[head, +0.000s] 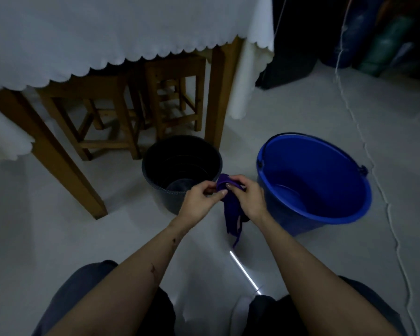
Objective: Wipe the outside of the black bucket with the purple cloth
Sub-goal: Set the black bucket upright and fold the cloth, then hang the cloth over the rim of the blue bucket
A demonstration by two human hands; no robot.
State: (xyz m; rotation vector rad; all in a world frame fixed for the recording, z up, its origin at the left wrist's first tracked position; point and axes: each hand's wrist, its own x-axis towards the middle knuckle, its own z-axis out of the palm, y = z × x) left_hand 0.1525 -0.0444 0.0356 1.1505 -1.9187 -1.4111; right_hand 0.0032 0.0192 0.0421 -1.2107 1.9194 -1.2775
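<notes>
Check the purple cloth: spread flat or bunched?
Bunched. The purple cloth is gathered between the left hand and right hand, its tail hanging down.

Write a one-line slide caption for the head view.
Both hands, left and right, hold the purple cloth between the black bucket and a blue bucket.

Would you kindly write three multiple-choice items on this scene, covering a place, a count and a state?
1. Where does the black bucket stand?
A. on the table
B. on the floor by a table leg
C. inside the blue bucket

2. How many buckets show?
A. one
B. two
C. three

3. How is the purple cloth held?
A. by both hands
B. draped on a stool
C. flat on the floor

Answers:
1 B, it sits beside the table leg.
2 B, black plus the blue bucket.
3 A, left hand and right hand grip it.
</notes>
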